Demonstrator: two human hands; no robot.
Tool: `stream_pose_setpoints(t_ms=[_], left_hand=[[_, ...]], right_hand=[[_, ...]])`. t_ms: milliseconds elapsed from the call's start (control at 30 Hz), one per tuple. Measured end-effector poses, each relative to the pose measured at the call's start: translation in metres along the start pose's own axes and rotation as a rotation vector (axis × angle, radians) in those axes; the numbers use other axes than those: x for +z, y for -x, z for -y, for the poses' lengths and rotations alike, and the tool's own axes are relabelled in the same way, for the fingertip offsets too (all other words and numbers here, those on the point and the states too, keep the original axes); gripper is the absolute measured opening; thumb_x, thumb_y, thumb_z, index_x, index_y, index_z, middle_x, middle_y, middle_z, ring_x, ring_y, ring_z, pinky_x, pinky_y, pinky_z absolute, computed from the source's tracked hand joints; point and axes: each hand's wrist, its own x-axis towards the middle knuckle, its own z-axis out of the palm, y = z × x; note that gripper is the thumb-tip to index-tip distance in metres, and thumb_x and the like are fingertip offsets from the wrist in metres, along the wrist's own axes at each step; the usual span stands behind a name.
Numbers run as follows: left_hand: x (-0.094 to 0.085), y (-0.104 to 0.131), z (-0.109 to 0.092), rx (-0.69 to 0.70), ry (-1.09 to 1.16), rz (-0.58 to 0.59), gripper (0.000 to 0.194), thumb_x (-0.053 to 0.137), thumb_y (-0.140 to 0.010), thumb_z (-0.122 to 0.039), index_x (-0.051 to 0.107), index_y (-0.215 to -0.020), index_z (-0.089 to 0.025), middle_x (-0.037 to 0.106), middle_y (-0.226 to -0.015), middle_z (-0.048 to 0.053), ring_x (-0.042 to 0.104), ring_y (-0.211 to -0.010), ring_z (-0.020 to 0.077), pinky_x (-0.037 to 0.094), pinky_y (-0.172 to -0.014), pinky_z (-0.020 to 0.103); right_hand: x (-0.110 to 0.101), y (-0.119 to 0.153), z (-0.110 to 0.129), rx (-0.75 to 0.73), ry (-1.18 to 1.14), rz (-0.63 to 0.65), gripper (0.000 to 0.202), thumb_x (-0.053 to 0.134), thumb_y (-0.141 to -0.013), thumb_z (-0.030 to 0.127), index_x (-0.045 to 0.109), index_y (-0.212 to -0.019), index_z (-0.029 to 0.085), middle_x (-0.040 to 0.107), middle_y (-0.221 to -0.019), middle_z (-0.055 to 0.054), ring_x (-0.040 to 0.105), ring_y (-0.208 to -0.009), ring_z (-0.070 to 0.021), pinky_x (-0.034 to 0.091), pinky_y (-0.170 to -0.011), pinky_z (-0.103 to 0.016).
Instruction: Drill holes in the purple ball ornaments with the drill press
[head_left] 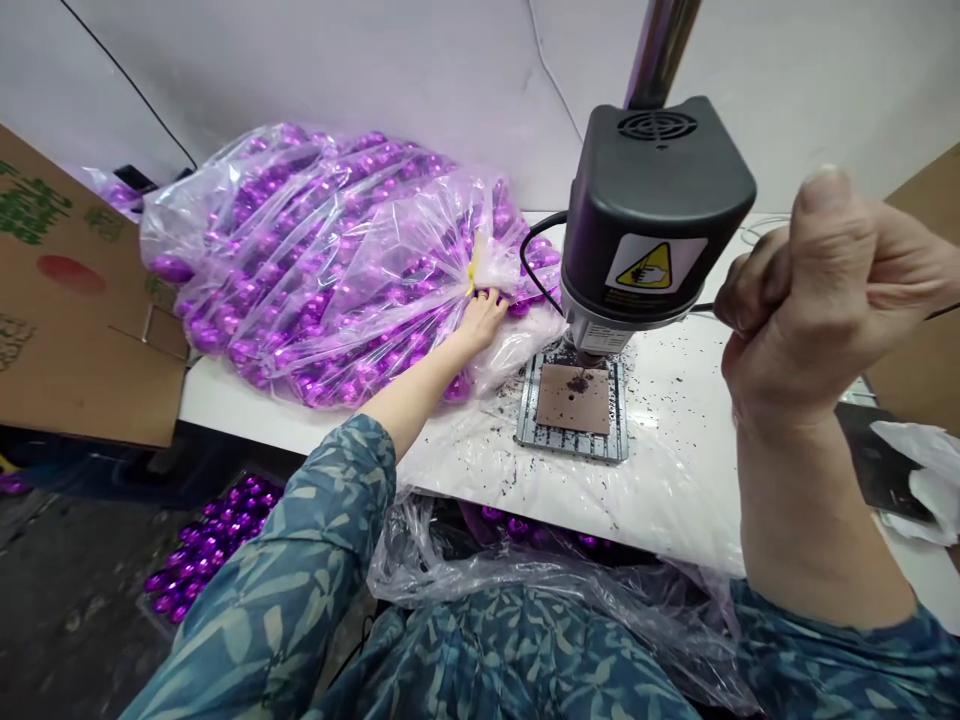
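My left hand [484, 318] reaches forward to a big clear plastic bag [420, 225] full of shiny purple balls. Its fingers are bent over the gathered neck of the bag, beside a yellow tie [472, 272]. My right hand [806, 300] is raised at the right of a black drill press [660, 200], closed in a fist with the thumb uppermost. A thin dark line shows on both sides of this fist; what the fingers hold is hidden. Under the drill head, a brown square board [574, 399] with a small dark hole lies on a slotted metal base [571, 448].
Dark shavings are scattered over the white table [675, 490]. A printed cardboard box [82, 300] stands at the left. Purple balls [214, 545] fill a tray on the floor at lower left. Loose clear plastic [480, 575] hangs at the table's front edge. White crumpled material [926, 470] lies far right.
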Motion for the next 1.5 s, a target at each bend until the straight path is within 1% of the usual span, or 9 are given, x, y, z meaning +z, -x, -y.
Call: stream_pose_setpoints(t_ms=[233,433,533,633,767,1000,1200,1333,1500], left_hand=[[0.012,-0.004,0.011,-0.008,0.154,-0.068,0.032,0.060,-0.091,-0.004,0.072,-0.116,-0.018,0.061,-0.143,0.020,0.066,-0.120,0.0354,0.050,-0.111,0.059],[-0.006,0.021,0.001,0.038,0.468,-0.184,0.038,0.076,-0.082,-0.014,0.075,-0.120,-0.020,0.067,-0.124,0.014,0.066,-0.114,0.0303,0.056,-0.108,0.050],[-0.028,0.051,-0.017,-0.126,0.972,-0.211,0.039,0.079,-0.090,-0.030,0.071,-0.128,-0.024,0.072,-0.116,0.009,0.071,-0.098,0.0218,0.063,-0.094,0.041],[-0.054,0.084,-0.041,-0.362,1.531,-0.075,0.041,0.077,-0.096,-0.038,0.066,-0.134,-0.025,0.076,-0.114,0.008,0.075,-0.089,0.0175,0.066,-0.086,0.034],[-0.073,0.114,-0.070,-0.627,1.883,0.073,0.036,0.071,-0.104,-0.039,0.064,-0.135,-0.022,0.078,-0.113,0.009,0.078,-0.094,0.0185,0.069,-0.085,0.031],[-0.054,0.130,-0.088,-0.615,1.846,0.173,0.030,0.082,-0.098,-0.041,0.070,-0.113,-0.017,0.079,-0.098,0.007,0.075,-0.075,0.0138,0.065,-0.068,0.024],[-0.029,0.140,-0.095,-0.492,1.692,0.119,0.050,0.099,-0.077,-0.037,0.070,-0.113,-0.019,0.080,-0.103,0.003,0.077,-0.077,0.0136,0.064,-0.068,0.024],[-0.015,0.140,-0.096,-0.448,1.641,0.171,0.055,0.097,-0.078,-0.049,0.071,-0.119,-0.022,0.081,-0.099,0.002,0.075,-0.070,0.0127,0.061,-0.063,0.024],[0.003,0.134,-0.101,-0.382,1.495,0.129,0.061,0.100,-0.074,-0.051,0.072,-0.119,-0.020,0.076,-0.087,0.000,0.063,-0.061,0.0083,0.043,-0.047,0.018]], right_hand=[[0.001,0.001,-0.003,-0.024,-0.036,-0.028,0.068,0.075,-0.090,0.043,0.035,-0.044,0.012,0.029,-0.040,0.005,0.034,-0.035,0.0010,0.017,-0.040,-0.022],[-0.001,0.001,-0.003,-0.035,-0.018,0.027,0.063,0.066,-0.098,0.032,0.036,-0.046,0.012,0.030,-0.040,0.005,0.036,-0.036,0.0009,0.018,-0.041,-0.020],[-0.001,0.001,-0.003,-0.025,-0.023,0.013,0.061,0.067,-0.097,0.033,0.037,-0.048,0.012,0.031,-0.040,0.006,0.037,-0.036,0.0006,0.018,-0.041,-0.019],[0.000,0.001,-0.003,-0.001,-0.014,0.006,0.062,0.067,-0.097,0.038,0.039,-0.048,0.013,0.031,-0.040,0.007,0.037,-0.036,0.0010,0.019,-0.041,-0.018],[0.001,0.000,-0.005,-0.004,-0.035,-0.018,0.065,0.070,-0.094,0.042,0.036,-0.047,0.012,0.030,-0.039,0.007,0.036,-0.035,0.0007,0.019,-0.041,-0.019],[0.005,0.000,-0.008,0.007,-0.021,-0.050,0.075,0.078,-0.080,0.065,0.031,-0.046,0.016,0.025,-0.038,0.007,0.030,-0.031,-0.0016,0.012,-0.037,-0.024],[0.011,-0.001,-0.005,-0.020,0.040,-0.057,0.083,0.058,-0.074,0.093,0.028,-0.049,0.021,0.024,-0.039,0.007,0.027,-0.031,-0.0028,0.013,-0.038,-0.029],[0.011,0.000,-0.006,-0.037,0.045,-0.045,0.080,0.061,-0.076,0.090,0.026,-0.050,0.022,0.023,-0.038,0.007,0.026,-0.031,-0.0038,0.015,-0.038,-0.031],[0.013,0.001,-0.004,-0.051,0.040,-0.039,0.076,0.062,-0.078,0.084,0.026,-0.051,0.022,0.022,-0.039,0.008,0.024,-0.032,-0.0034,0.012,-0.041,-0.032]])
